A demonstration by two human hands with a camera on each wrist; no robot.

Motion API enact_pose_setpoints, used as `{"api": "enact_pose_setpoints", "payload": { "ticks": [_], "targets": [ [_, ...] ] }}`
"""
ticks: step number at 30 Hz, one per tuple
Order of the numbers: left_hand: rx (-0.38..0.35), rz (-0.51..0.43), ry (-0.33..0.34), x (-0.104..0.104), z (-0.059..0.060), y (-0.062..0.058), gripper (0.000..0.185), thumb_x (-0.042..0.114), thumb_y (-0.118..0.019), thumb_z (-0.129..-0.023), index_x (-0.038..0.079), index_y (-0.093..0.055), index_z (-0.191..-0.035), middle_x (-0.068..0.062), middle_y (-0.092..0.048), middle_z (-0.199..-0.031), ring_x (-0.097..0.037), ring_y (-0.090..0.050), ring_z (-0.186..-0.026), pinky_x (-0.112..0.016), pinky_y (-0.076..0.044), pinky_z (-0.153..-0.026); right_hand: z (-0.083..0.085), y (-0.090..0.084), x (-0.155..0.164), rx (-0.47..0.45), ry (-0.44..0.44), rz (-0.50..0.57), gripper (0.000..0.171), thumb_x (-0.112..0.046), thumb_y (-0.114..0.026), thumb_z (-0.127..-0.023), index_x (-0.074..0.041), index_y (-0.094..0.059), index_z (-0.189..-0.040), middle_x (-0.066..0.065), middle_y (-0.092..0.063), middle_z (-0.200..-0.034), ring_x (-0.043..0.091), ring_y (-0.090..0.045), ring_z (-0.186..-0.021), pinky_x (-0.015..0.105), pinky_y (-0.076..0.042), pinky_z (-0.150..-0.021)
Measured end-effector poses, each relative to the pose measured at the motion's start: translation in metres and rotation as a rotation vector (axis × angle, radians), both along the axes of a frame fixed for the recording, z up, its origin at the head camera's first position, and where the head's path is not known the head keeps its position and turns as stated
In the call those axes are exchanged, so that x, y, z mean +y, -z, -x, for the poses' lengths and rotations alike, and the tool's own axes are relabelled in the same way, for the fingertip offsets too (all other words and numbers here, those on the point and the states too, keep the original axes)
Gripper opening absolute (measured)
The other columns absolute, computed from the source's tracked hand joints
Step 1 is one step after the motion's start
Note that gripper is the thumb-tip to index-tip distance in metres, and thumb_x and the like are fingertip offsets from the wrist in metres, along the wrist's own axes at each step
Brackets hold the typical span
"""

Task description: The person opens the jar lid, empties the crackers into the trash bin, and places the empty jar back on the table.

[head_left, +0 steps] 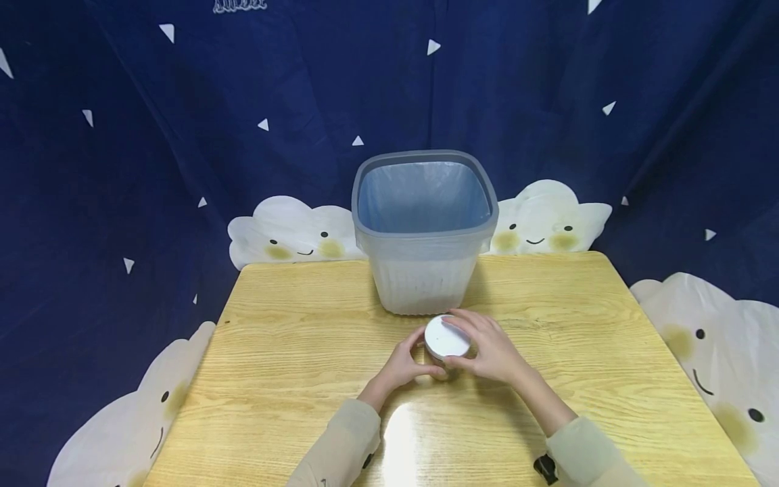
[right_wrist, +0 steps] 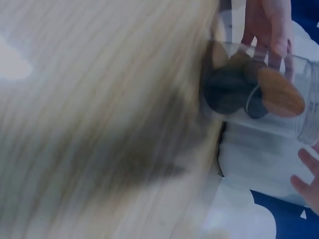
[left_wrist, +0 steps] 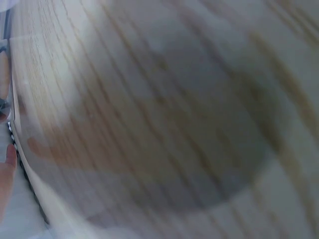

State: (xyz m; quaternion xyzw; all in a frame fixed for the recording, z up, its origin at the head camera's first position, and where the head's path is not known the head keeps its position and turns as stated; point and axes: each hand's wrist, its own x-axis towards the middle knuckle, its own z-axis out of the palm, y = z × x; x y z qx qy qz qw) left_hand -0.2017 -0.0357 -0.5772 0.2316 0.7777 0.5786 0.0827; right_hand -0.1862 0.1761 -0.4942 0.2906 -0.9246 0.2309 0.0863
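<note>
Backdrop (head_left: pixel 122 169): dark blue cloth with small white triangles, smiling white clouds along the bottom edge, behind and to both sides of the counter.
Counter (head_left: pixel 292 352): light wood grain, a glare patch near the front edge between the two sleeves; fills most of the left wrist view, blurred.
Left sleeve (head_left: pixel 341 443): beige, comes in from the lower edge, forearm angled up and to the right.
Left hand (head_left: pixel 404 362): grip closed round the left side of the jar, fingers curled on its wall, thumb at the near side; in the left wrist view only a sliver of skin shows at the left edge.
Jar (head_left: pixel 446 345): small, clear, upright on the counter at its middle, just in front of the bin and apart from it — held between both hands. Right wrist view shows the clear wall with dark and brown rounded pieces inside (right_wrist: pixel 259 92); what they are, cannot tell.
Lid (head_left: pixel 447 336): white, round, flat, sits on top of the jar.
Bin (head_left: pixel 424 270): translucent grey, squarish with rounded corners, lined with a pale blue bag, stands at the back middle of the counter — nothing seen inside.
Right hand (head_left: pixel 489 348): grip closed on the lid, fingers arched over its far and right rim, thumb at the near rim.
Right sleeve (head_left: pixel 587 453): beige, a dark strap piece at the cuff.
</note>
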Motion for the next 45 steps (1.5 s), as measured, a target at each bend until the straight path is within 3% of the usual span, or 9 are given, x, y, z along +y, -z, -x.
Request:
{"api": "enact_pose_setpoints", "payload": {
  "ticks": [4,6,10,14,27,35,45],
  "targets": [
    [-0.051,-0.002,-0.001,0.000,0.000,-0.001,0.087,0.028,-0.082,-0.064,0.034,-0.036,-0.137,0.012,-0.048,-0.131,-0.013,-0.042,-0.122,-0.046,-0.028,-0.104,-0.004,0.003,-0.003,0.027,0.047,-0.005,0.074,-0.059,-0.064,-0.073,-0.021,-0.045,-0.134,0.009,-0.041,-0.139,0.033,-0.037,-0.125,0.058,-0.023,-0.103],
    [-0.054,-0.003,0.000,0.000,-0.004,-0.010,0.086,0.023,-0.082,-0.065,0.030,-0.036,-0.138,0.009,-0.048,-0.132,-0.016,-0.042,-0.122,-0.048,-0.028,-0.104,-0.005,0.006,-0.004,0.039,0.070,-0.008,0.075,-0.061,-0.063,-0.073,-0.020,-0.045,-0.134,0.009,-0.041,-0.138,0.032,-0.036,-0.126,0.058,-0.023,-0.103],
    [-0.055,-0.008,-0.002,0.001,-0.005,-0.011,0.086,0.018,-0.082,-0.066,0.025,-0.037,-0.138,0.004,-0.048,-0.133,-0.021,-0.042,-0.124,-0.051,-0.028,-0.104,-0.008,0.009,-0.007,0.069,0.118,-0.010,0.077,-0.063,-0.063,-0.072,-0.019,-0.046,-0.133,0.012,-0.045,-0.134,0.034,-0.039,-0.123,0.058,-0.025,-0.102],
    [-0.054,0.001,-0.018,0.001,-0.002,-0.002,0.087,0.020,-0.082,-0.065,0.028,-0.037,-0.138,0.005,-0.048,-0.133,-0.018,-0.042,-0.124,-0.048,-0.029,-0.104,-0.011,0.009,-0.010,0.078,0.146,-0.008,0.078,-0.062,-0.065,-0.071,-0.018,-0.047,-0.132,0.015,-0.047,-0.131,0.035,-0.041,-0.121,0.059,-0.026,-0.101],
    [-0.058,-0.006,-0.026,0.002,-0.002,-0.002,0.086,0.018,-0.083,-0.065,0.026,-0.038,-0.138,0.004,-0.048,-0.134,-0.017,-0.041,-0.125,-0.043,-0.029,-0.106,-0.012,0.015,-0.012,0.122,0.137,0.015,0.073,-0.056,-0.068,-0.071,-0.016,-0.050,-0.129,0.016,-0.049,-0.128,0.035,-0.044,-0.118,0.056,-0.029,-0.101],
    [-0.061,-0.018,-0.001,-0.001,-0.013,-0.032,0.083,0.010,-0.081,-0.067,0.017,-0.039,-0.138,-0.003,-0.048,-0.135,-0.024,-0.040,-0.125,-0.049,-0.029,-0.104,-0.011,0.018,-0.010,0.123,0.125,0.040,0.073,-0.055,-0.068,-0.071,-0.015,-0.050,-0.129,0.016,-0.048,-0.129,0.036,-0.044,-0.119,0.056,-0.029,-0.101],
    [-0.059,-0.015,0.001,-0.002,-0.015,-0.037,0.083,0.010,-0.081,-0.067,0.015,-0.038,-0.138,-0.003,-0.048,-0.134,-0.023,-0.041,-0.125,-0.047,-0.029,-0.105,-0.009,0.016,-0.006,0.095,0.089,0.034,0.071,-0.056,-0.067,-0.073,-0.017,-0.050,-0.130,0.015,-0.046,-0.132,0.037,-0.043,-0.119,0.056,-0.029,-0.100]
  ]
}}
